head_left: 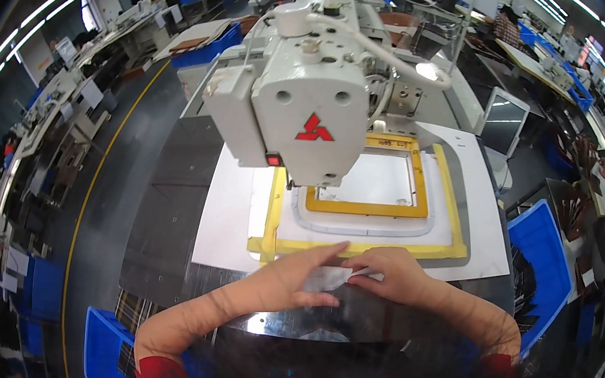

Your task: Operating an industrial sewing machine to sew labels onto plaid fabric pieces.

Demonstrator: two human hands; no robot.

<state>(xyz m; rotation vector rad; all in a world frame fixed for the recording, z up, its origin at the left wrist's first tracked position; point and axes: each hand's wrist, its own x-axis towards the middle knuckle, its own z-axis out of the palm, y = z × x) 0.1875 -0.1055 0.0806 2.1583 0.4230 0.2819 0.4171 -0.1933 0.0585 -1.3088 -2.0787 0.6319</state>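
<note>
Right grip (391, 272) pinches a small, thin white piece (328, 276) by its right end, thumb and fingertips together on it. Around the other end, my left grip (289, 277) spreads with thumb and fingers apart; I cannot tell whether they touch it. I have the piece above the front of the dark worktop (163, 233), on my side of a yellow tape border (430, 251). Inside that border lies 1 yellow rectangular frame (367, 209), with a white machine head (299, 91) over its left part. 2 blue bins (95, 356) flank me.
</note>
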